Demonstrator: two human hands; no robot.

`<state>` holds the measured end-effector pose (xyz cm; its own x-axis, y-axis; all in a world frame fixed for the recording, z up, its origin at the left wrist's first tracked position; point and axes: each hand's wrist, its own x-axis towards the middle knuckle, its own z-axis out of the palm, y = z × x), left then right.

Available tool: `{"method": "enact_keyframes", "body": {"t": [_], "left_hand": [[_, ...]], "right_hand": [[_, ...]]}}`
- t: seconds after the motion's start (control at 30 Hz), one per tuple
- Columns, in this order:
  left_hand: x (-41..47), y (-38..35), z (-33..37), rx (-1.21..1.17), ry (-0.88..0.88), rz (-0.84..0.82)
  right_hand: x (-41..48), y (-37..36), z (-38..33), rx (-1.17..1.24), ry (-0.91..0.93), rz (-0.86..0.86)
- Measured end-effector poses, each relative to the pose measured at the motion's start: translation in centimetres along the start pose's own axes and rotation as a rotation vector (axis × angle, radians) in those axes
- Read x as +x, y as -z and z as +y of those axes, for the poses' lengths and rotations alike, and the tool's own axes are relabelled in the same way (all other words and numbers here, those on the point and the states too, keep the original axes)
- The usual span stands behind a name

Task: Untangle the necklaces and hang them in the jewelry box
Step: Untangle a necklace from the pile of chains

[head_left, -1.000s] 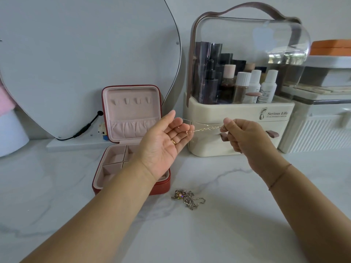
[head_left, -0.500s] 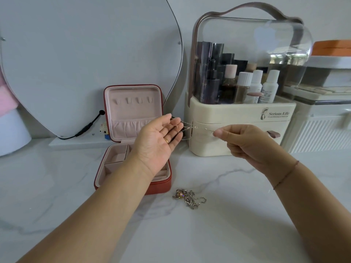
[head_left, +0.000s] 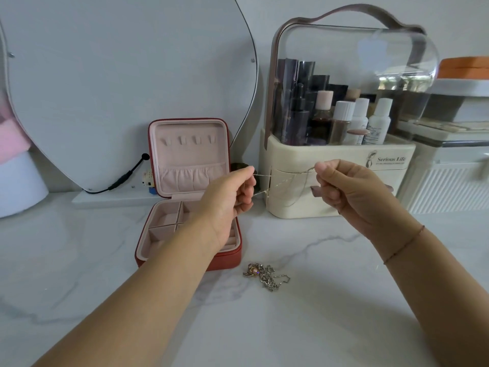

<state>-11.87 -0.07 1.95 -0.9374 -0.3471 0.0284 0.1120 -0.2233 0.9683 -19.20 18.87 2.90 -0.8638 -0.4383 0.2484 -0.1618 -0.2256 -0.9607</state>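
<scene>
The left hand [head_left: 230, 197] has rolled over and closed, and both hands have pulled wider apart! On the white marble bench [head_left: 317, 327] the open red jewelry box with pink lining [head_left: 188, 154] waits, hooks bare. Left and right hand [head_left: 344, 189] each pinch the thin gold chain necklace [head_left: 264, 176], held up between them; a tangled silvery clump of necklaces [head_left: 264, 276] lies below. Tug harder and it may snap or knot.

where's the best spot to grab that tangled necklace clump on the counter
Probably pinch from above the loose chain end trailing from the right side of the tangled necklace clump. It lies flat on the marble counter, so fingers can hardly slide under it.
</scene>
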Motion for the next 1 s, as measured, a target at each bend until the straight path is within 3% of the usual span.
{"method": "enact_keyframes", "body": {"t": [0.33,0.47,0.73,1.0], "left_hand": [[0.3,0.3,0.2,-0.020,0.005,0.200],[-0.1,-0.2,0.3,0.078,-0.050,0.127],[-1.5,-1.3,-1.1,0.240,-0.152,-0.244],[-1.2,-1.2,-1.5,0.259,-0.177,-0.187]], "right_hand": [[0.1,0.4,-0.2,0.002,0.124,0.048],[-0.2,0.0,-0.4,-0.034,0.161,0.029],[-0.3,-0.9,0.4,-0.221,0.175,-0.146],[-0.2,-1.3,0.8,-0.239,0.159,-0.199]]}}
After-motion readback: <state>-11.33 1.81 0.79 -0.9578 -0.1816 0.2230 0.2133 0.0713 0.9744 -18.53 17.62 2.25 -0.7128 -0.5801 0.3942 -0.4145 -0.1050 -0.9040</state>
